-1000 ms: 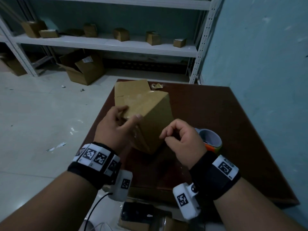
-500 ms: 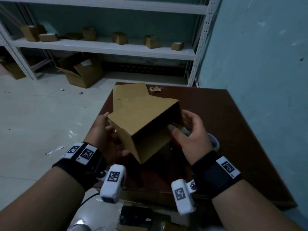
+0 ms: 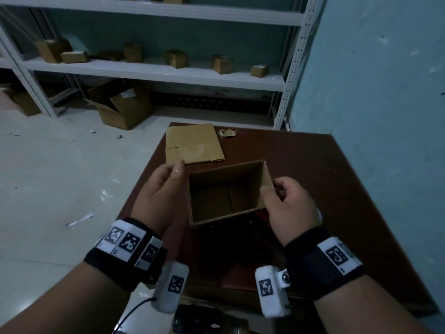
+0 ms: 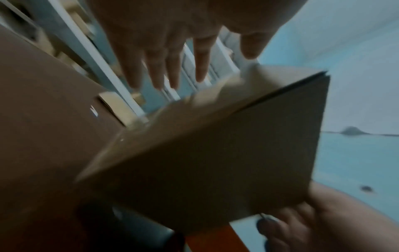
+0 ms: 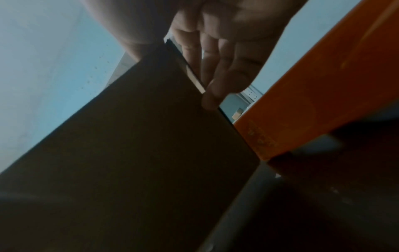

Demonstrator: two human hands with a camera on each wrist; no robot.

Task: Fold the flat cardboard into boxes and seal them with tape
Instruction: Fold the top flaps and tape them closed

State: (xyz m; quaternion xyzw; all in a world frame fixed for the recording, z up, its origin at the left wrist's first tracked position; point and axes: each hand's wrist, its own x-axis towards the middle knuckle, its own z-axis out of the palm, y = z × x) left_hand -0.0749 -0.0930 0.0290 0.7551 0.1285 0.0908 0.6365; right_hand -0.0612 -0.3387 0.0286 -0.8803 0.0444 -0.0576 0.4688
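We see a brown cardboard box with its top open, held up over the dark brown wooden bench in the middle of the head view. We can look right down inside it.

The right hand has a grasping grip on the box: its thumb sits inside the right wall and its fingers lie on the outside of that wall.

The left hand is at the left side of the box. In the left wrist view its fingers are straight and spread, not touching the cardboard, so its grip is released.

A flat brown cardboard sheet lies on the far side of the bench, above the box in the head view. Just to the right of it lies a small curled scrap of tape.

In the right wrist view an orange thing shows on the right side, near the box. We cannot tell what it is.

At the top of the head view, a white metal shelf holds small brown boxes. A big open carton sits on the floor below it.
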